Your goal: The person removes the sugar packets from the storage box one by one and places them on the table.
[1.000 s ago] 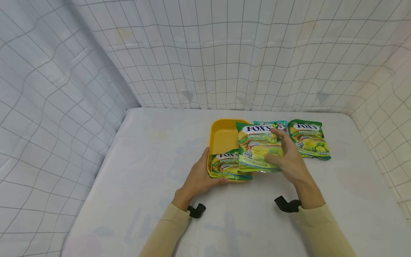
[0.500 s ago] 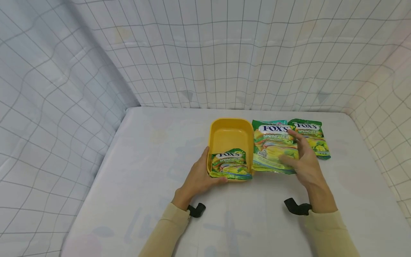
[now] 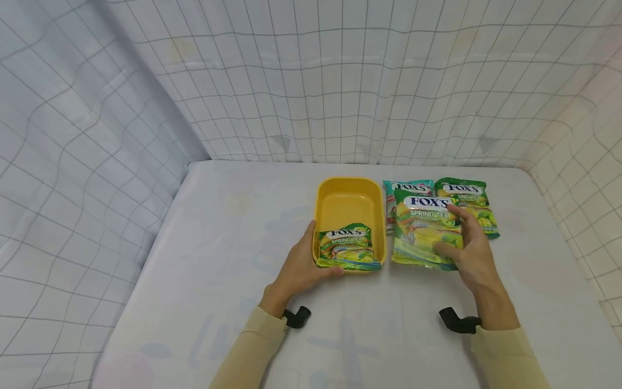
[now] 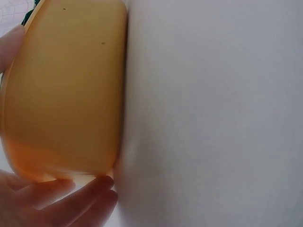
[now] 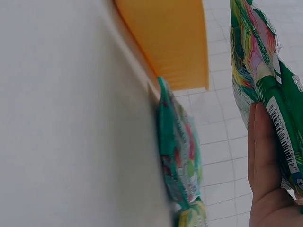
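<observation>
My left hand grips the near left corner of a yellow plastic tray, thumb along the front and fingers on the left side. In the left wrist view, fingers press the end of the tray's wall. A green Fox's Spring Tea candy bag lies in the tray's near half. To the tray's right, my right hand holds another Spring Tea candy bag by its right side. The right wrist view shows this bag raised above the table, its barcoded back against my fingers.
A teal Fox's candy bag lies behind the held bag, partly hidden by it. Beside it at the right is a green Spring Tea bag. White grid-patterned cloth hangs behind the white table.
My right hand has carried its candy bag from over the tray's right edge to the right and slightly nearer, uncovering the tray and part of the teal bag. The left hand stays in place.
</observation>
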`<state>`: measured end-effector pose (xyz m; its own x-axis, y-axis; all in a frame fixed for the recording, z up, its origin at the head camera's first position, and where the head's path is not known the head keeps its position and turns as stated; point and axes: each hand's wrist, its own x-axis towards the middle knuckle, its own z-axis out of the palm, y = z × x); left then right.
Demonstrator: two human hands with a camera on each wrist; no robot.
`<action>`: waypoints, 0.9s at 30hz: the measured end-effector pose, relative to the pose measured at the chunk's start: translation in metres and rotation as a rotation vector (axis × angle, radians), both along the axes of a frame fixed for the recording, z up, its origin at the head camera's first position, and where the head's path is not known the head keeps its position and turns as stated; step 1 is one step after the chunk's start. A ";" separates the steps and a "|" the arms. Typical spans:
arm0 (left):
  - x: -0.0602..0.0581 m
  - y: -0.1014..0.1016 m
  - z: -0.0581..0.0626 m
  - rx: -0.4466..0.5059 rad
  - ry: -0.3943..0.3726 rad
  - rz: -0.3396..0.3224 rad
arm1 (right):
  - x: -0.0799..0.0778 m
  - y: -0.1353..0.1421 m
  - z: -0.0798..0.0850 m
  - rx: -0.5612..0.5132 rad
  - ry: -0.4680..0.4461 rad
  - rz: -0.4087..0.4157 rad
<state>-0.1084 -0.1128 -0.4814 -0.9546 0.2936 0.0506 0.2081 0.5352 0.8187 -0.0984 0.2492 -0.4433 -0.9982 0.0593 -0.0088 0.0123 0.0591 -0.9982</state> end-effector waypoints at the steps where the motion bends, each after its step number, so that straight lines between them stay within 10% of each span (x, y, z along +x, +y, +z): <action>1: 0.000 0.000 0.000 0.000 0.000 0.000 | 0.001 0.001 -0.002 0.000 -0.005 0.001; 27: 0.000 0.000 0.001 -0.004 0.000 0.001 | 0.023 0.001 -0.039 0.071 -0.171 0.086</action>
